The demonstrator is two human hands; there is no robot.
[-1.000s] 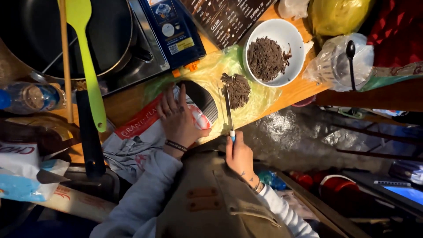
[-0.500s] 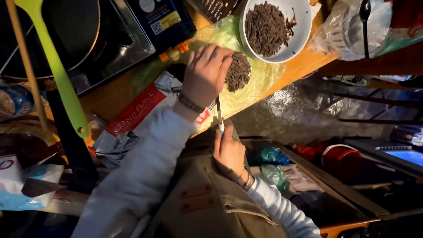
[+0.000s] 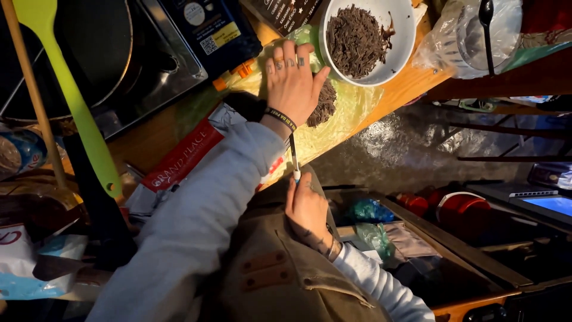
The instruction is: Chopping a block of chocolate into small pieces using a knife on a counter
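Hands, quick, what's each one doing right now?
Left hand: open, flat on the dark chopped pile.
Right hand: closed on the knife handle.

Grey sleeves, black wristband, tattoos

I see a lime green spatula (image 3: 71, 95) lying over a dark pan (image 3: 89, 53) at upper left. A clear plastic bag (image 3: 471, 42) holding a black spoon (image 3: 487, 24) sits at upper right, with red cups (image 3: 462, 207) below.

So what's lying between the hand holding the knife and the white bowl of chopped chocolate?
In the head view, the left hand lies between the right hand and the white bowl, pressing on a chocolate pile.
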